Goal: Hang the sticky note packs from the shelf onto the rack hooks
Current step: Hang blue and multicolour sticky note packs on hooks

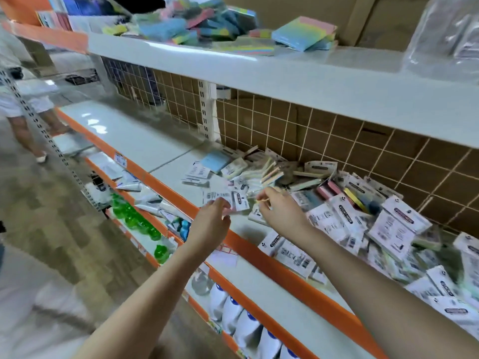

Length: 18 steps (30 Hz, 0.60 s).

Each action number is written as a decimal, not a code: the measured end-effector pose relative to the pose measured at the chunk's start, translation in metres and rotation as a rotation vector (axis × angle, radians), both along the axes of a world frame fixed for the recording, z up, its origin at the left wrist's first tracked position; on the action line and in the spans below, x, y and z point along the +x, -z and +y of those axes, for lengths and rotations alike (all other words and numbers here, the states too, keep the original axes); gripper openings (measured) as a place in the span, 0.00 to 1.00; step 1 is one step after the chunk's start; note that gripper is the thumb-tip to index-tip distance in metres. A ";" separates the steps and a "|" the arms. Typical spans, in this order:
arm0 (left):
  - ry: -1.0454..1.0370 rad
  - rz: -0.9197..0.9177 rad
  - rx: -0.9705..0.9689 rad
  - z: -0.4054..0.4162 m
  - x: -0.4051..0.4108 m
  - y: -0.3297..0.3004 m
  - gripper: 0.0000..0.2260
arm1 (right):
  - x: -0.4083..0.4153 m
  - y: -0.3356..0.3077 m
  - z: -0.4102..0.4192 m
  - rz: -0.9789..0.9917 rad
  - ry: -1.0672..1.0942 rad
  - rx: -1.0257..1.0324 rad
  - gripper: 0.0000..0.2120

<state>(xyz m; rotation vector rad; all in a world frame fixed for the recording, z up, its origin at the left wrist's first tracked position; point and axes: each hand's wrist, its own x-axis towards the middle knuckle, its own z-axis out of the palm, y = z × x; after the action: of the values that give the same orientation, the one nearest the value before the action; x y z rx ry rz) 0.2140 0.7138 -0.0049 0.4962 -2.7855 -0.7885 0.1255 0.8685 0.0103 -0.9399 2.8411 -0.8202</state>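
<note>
Where packs (383, 224) litter it, white shelf (259, 283) fronts wire grid (324, 141).

Sticky note packs (357, 224), small pastel pads in clear sleeves with white printed header cards, lie jumbled in a loose heap on the white shelf (160, 149) against a wire grid rack (337, 141), several overlapping and tilted.

My two hands, left (211, 218) and right (278, 207); dozens of sticky note packs (394, 229) heaped right of my grip, too many to count; four white bottles (248, 325) below.
</note>
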 end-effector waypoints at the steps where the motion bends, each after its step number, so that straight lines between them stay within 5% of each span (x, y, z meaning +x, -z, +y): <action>1: 0.023 -0.017 -0.009 -0.008 -0.010 0.003 0.15 | -0.006 0.000 -0.008 0.008 0.017 0.009 0.10; 10: 0.276 -0.256 -0.253 -0.067 -0.080 0.039 0.33 | -0.063 0.000 -0.081 0.235 0.179 0.236 0.16; 18: 0.412 -0.027 -0.470 -0.108 -0.103 0.063 0.28 | -0.075 0.026 -0.103 0.302 0.330 0.472 0.25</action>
<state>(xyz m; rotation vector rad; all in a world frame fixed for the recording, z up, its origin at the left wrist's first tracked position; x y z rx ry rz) 0.1108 0.6054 -0.0678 -0.1539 -2.9948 -0.1637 0.0508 0.7654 -0.0156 -0.5786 3.2710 0.0122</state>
